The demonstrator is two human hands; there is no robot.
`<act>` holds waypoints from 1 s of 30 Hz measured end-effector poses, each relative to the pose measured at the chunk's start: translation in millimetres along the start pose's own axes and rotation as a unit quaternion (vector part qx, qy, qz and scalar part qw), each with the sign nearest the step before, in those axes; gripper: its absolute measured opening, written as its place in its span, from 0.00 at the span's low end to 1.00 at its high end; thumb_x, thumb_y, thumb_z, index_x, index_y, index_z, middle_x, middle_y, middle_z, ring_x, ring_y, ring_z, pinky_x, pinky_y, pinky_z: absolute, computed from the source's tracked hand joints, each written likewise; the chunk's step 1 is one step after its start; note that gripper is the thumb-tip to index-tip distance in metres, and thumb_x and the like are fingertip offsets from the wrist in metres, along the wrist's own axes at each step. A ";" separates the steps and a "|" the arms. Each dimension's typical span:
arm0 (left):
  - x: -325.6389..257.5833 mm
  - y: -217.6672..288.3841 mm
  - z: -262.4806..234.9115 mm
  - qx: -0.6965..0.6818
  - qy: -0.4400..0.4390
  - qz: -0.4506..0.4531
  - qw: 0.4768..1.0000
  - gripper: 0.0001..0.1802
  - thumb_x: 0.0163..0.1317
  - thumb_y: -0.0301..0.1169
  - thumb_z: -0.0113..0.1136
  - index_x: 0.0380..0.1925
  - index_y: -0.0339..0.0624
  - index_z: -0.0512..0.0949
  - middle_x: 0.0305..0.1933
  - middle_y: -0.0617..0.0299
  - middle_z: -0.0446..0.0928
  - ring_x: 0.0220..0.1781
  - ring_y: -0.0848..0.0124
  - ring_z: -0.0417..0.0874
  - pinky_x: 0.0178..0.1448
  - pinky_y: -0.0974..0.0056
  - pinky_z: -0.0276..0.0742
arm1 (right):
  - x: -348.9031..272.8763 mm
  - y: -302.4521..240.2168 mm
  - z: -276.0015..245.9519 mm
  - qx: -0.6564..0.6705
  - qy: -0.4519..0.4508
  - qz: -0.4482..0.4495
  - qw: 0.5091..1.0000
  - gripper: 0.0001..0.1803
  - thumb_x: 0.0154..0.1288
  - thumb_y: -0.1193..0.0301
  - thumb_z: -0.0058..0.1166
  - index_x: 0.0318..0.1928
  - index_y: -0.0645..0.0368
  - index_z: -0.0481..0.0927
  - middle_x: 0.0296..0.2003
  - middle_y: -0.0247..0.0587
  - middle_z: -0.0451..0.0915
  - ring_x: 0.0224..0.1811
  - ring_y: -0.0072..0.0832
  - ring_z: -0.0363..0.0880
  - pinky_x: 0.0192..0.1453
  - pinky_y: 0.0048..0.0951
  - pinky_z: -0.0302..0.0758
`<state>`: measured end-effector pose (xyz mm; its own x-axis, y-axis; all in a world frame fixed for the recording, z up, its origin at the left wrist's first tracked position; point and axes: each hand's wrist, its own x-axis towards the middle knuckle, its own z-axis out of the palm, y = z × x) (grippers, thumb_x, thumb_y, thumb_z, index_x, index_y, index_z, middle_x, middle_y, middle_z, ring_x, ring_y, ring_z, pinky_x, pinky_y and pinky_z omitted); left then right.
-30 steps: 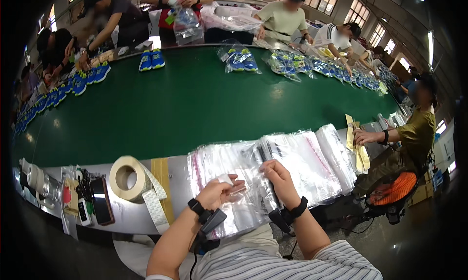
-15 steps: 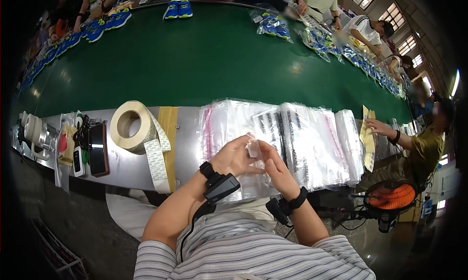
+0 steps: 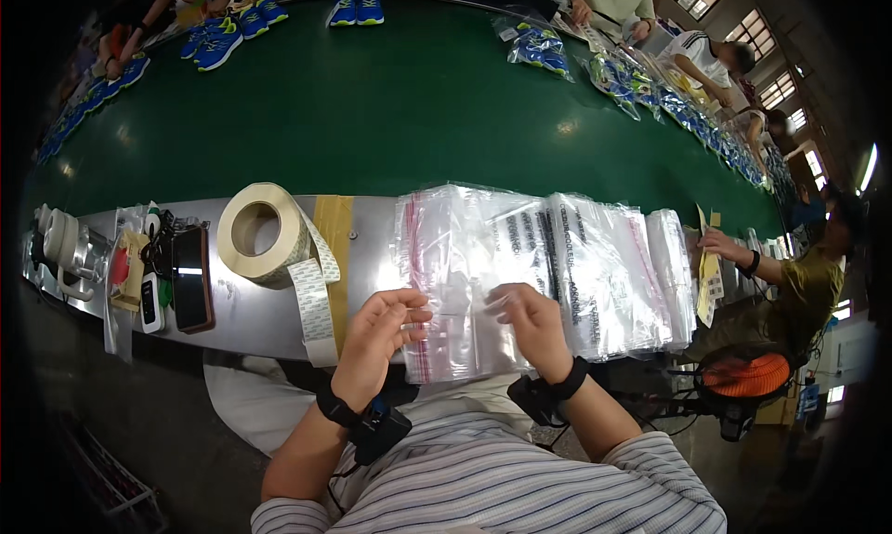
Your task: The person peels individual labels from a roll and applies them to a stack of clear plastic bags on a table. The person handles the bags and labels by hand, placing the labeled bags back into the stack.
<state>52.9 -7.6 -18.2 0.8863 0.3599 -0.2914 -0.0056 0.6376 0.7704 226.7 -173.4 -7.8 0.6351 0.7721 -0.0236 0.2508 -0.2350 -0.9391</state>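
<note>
A stack of clear plastic zip bags (image 3: 460, 246) with pink seal strips and dark print lies flat in front of me. My left hand (image 3: 376, 334) is over the stack's left edge, palm turned inward, its loosely bent fingers apart with nothing seen in them. Above the middle of the stack is my right hand (image 3: 534, 328), its fingers bent and smeared by motion; whether they hold anything cannot be made out. Left of the bags stands a roll of white labels (image 3: 255, 232), its loose strip (image 3: 314, 311) hanging toward me.
Further bags (image 3: 609, 283) lie to the right. A phone (image 3: 193, 278), cables and a clear jug (image 3: 74, 250) are on the left. Beyond is a green belt (image 3: 372, 106) with blue shoes (image 3: 356, 9). A person's hand (image 3: 725, 244) holds yellow paper (image 3: 711, 278); an orange fan (image 3: 746, 374) stands nearby.
My hands were together around a small piece of clear plastic; now they are apart, the left lower and further left. Blue shoes on the belt have shifted right.
</note>
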 end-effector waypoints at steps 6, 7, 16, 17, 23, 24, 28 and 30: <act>12.3 -16.3 -0.5 0.160 0.025 0.009 0.987 0.31 0.67 0.27 0.46 0.68 0.38 0.48 0.66 0.53 0.59 0.54 0.67 0.75 0.50 0.67 0.74 | -24.0 13.7 -117.0 0.103 0.424 0.032 0.899 0.07 0.70 0.68 0.44 0.41 0.57 0.72 0.35 0.36 0.78 0.32 0.23 0.78 0.34 0.23 0.71; 5.6 -18.3 -5.2 0.175 0.020 0.026 0.984 0.31 0.67 0.26 0.46 0.68 0.37 0.49 0.65 0.53 0.60 0.53 0.68 0.75 0.51 0.67 0.74 | -37.4 25.4 -137.4 0.064 0.460 0.064 0.883 0.07 0.68 0.67 0.46 0.40 0.56 0.71 0.33 0.35 0.78 0.30 0.22 0.77 0.33 0.22 0.69; -76.0 -3.7 -53.0 0.509 0.362 0.227 0.747 0.31 0.55 0.20 0.53 0.61 0.34 0.62 0.58 0.50 0.67 0.53 0.62 0.71 0.57 0.59 0.65 | -46.3 1.0 -128.4 -0.593 0.346 -0.160 0.709 0.19 0.55 0.78 0.54 0.50 0.61 0.72 0.53 0.51 0.70 0.59 0.45 0.64 0.59 0.41 0.65; -71.7 -11.3 -63.4 0.420 0.335 0.207 0.818 0.30 0.55 0.20 0.55 0.60 0.33 0.62 0.54 0.52 0.71 0.48 0.61 0.74 0.54 0.61 0.69 | -27.8 -13.0 -116.9 -0.615 0.261 -0.184 0.721 0.17 0.54 0.78 0.55 0.47 0.60 0.75 0.52 0.50 0.71 0.58 0.48 0.66 0.58 0.41 0.66; -44.9 -11.2 -52.6 0.259 0.224 0.114 0.932 0.07 0.59 0.23 0.57 0.38 0.34 0.76 0.32 0.64 0.77 0.31 0.81 0.74 0.34 0.72 0.70 | 38.6 -61.2 -16.9 -0.206 -0.023 -0.162 0.965 0.09 0.61 0.75 0.54 0.43 0.61 0.78 0.40 0.43 0.79 0.36 0.35 0.80 0.38 0.31 0.76; -38.4 -3.7 -35.6 0.150 0.192 0.115 0.963 0.07 0.61 0.23 0.56 0.39 0.33 0.76 0.35 0.66 0.77 0.31 0.81 0.75 0.35 0.73 0.71 | 36.9 -62.2 7.6 -0.151 -0.121 -0.120 0.974 0.12 0.63 0.72 0.54 0.46 0.62 0.76 0.41 0.44 0.79 0.38 0.34 0.80 0.39 0.30 0.76; -27.3 13.0 -11.0 -0.013 0.143 0.081 0.986 0.10 0.65 0.28 0.55 0.44 0.37 0.72 0.36 0.66 0.77 0.32 0.81 0.76 0.34 0.74 0.73 | 24.6 -44.2 76.3 0.116 -0.358 0.056 0.925 0.20 0.69 0.64 0.51 0.53 0.66 0.67 0.37 0.38 0.76 0.37 0.19 0.73 0.39 0.22 0.73; -29.2 16.2 -13.7 0.030 0.151 0.075 0.985 0.11 0.64 0.29 0.56 0.44 0.39 0.72 0.35 0.67 0.76 0.29 0.83 0.74 0.30 0.77 0.70 | 27.9 -42.0 87.1 0.183 -0.331 0.081 0.922 0.15 0.69 0.66 0.50 0.47 0.64 0.69 0.33 0.32 0.73 0.34 0.14 0.69 0.37 0.19 0.69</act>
<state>20.5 1.6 -5.0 0.6987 0.6395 -0.3207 -0.0905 0.5237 0.8471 170.3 -90.5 1.1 0.0276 0.9640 -0.2646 -0.1480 -0.2579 -0.9548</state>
